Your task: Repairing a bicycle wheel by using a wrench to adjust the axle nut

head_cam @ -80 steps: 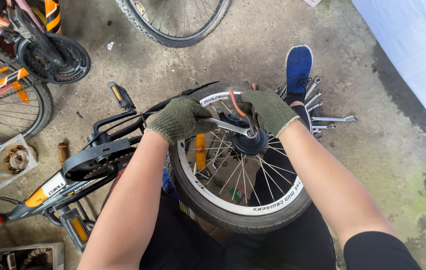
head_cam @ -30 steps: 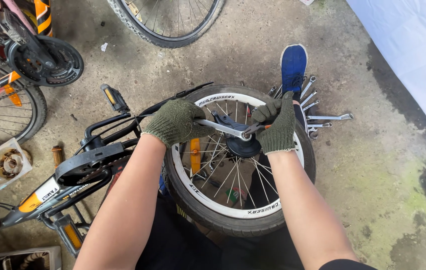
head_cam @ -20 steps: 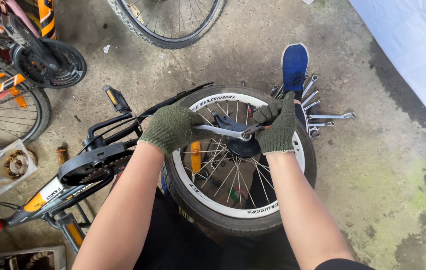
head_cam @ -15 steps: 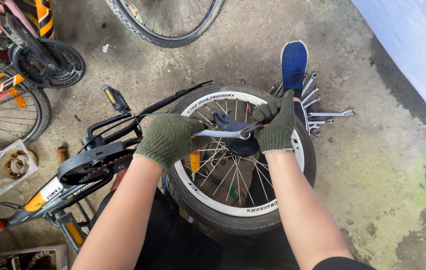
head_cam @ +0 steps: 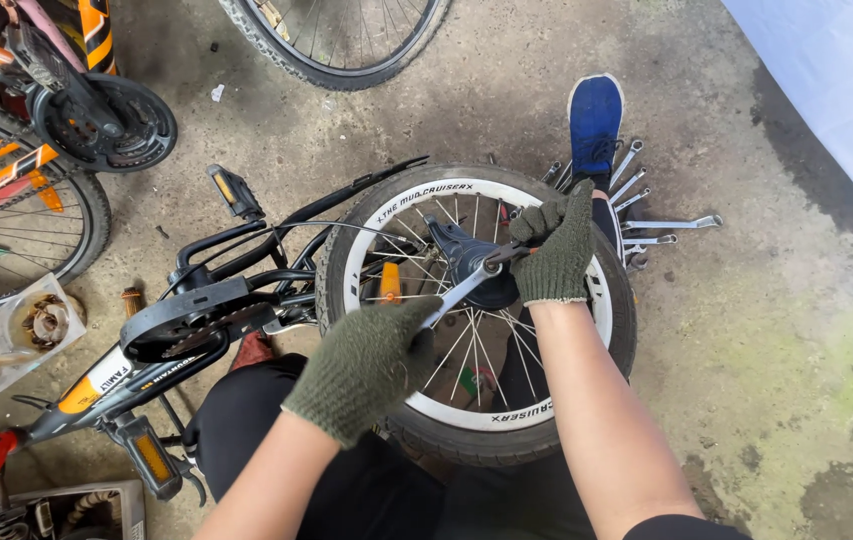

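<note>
A small bicycle lies on its side on the concrete, its rear wheel (head_cam: 546, 412) with white-lettered tyre facing up. My left hand (head_cam: 371, 362), in a green knit glove, grips the handle end of a silver wrench (head_cam: 458, 291) whose head sits at the wheel's hub (head_cam: 481, 270). In a matching glove, my right hand (head_cam: 554, 247) closes on another tool at the hub, its dark handle barely showing under the fingers. The wrench slants from the hub down toward my left knee.
A blue shoe (head_cam: 594, 117) rests beyond the wheel beside several loose wrenches (head_cam: 651, 222). The chain guard (head_cam: 196, 318) and pedals lie to the left. Other bicycles (head_cam: 41, 110) and a wheel (head_cam: 341, 40) stand behind. A plastic tray of parts (head_cam: 16, 335) sits at far left.
My left hand has swung the wrench handle down and toward me, from level with the hub to below it. My right hand has stayed at the hub.
</note>
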